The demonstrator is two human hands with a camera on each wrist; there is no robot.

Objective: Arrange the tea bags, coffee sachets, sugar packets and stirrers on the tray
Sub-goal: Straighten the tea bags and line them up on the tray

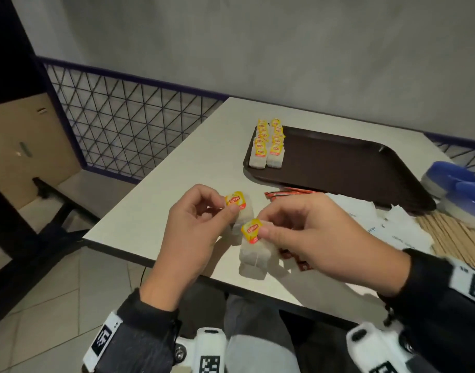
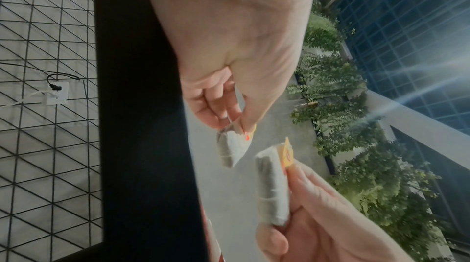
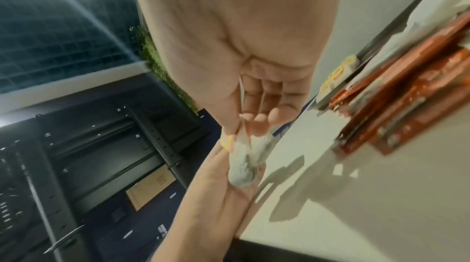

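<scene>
My left hand (image 1: 193, 224) pinches a tea bag (image 1: 237, 208) with a yellow tag above the near table edge. Beside it, my right hand (image 1: 311, 238) pinches a second tea bag (image 1: 254, 251) by its yellow tag. In the left wrist view the left hand's tea bag (image 2: 230, 148) and the right hand's tea bag (image 2: 273, 188) hang side by side, apart. The right wrist view shows the right hand's tea bag (image 3: 245, 163) dangling. Two rows of tea bags (image 1: 268, 144) lie on the left end of the dark brown tray (image 1: 338, 162). Red coffee sachets (image 1: 293, 192) lie behind my right hand.
White sugar packets (image 1: 392, 227) and wooden stirrers (image 1: 451, 238) lie on the table at the right. A blue and white object (image 1: 459, 189) sits at the far right by the tray. A wire mesh fence (image 1: 123, 125) and a cardboard box (image 1: 23, 146) stand left of the table.
</scene>
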